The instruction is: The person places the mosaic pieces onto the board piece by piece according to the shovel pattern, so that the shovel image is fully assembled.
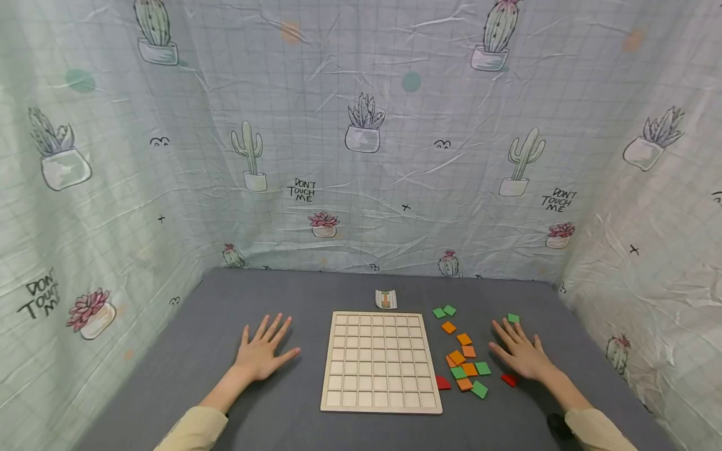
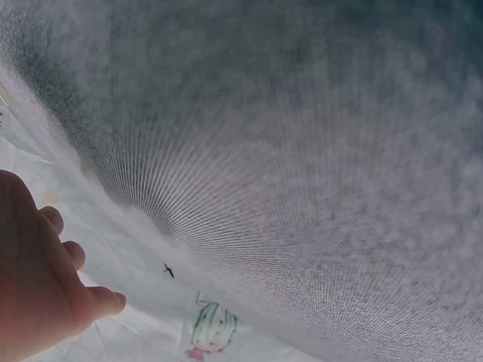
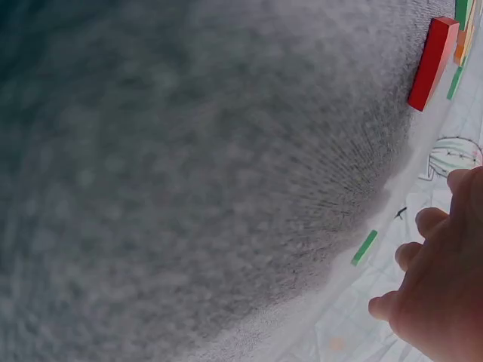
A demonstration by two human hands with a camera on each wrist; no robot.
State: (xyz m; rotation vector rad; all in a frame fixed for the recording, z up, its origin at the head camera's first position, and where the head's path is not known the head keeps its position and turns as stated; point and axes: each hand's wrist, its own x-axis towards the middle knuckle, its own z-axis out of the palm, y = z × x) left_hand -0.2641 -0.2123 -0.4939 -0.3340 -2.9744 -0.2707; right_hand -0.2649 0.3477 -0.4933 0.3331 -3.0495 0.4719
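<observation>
Both hands lie spread on the grey table and hold nothing. My left hand (image 1: 261,352) is to the left of a pale wooden grid board (image 1: 381,363), fingers straight and apart. My right hand (image 1: 521,354) rests to the right of the loose coloured tiles, near a red tile (image 1: 509,379) and a green tile (image 1: 512,318) beyond the fingertips. In the right wrist view that red tile (image 3: 434,64) shows at the upper right. Several orange tiles (image 1: 464,339) and green tiles (image 1: 479,389) lie between the board and this hand, some overlapping. Another red tile (image 1: 443,383) touches the board's right edge.
A small card (image 1: 386,299) with a grid pattern lies behind the board. The grey table (image 1: 271,416) is bounded at the back and sides by a hanging cactus-print sheet (image 1: 395,188). A black object (image 1: 558,427) is beside the right wrist.
</observation>
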